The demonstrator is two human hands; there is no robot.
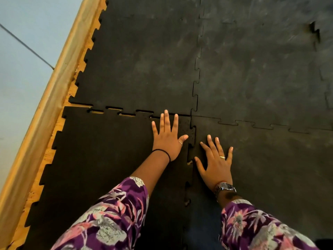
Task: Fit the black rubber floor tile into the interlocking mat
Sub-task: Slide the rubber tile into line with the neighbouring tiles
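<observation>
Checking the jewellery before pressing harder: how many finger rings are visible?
2: one ring on the left hand, one ring on the right hand. Others may be hidden.

No words, labels, brand marks or numbers can be read anywhere here, neither on the black rubber tiles point(111, 150) nor on the wristwatch point(225, 187), whose face is too small.

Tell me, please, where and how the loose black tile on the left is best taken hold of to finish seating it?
Probably by its far edge, from above: the tile lies flat, so there is little to pinch. Wood shows through gaps along that toothed seam near the wall side, so those teeth are not seated. The left hand already lies flat near the closed end; the right hand rests on the neighbouring tile.
</observation>
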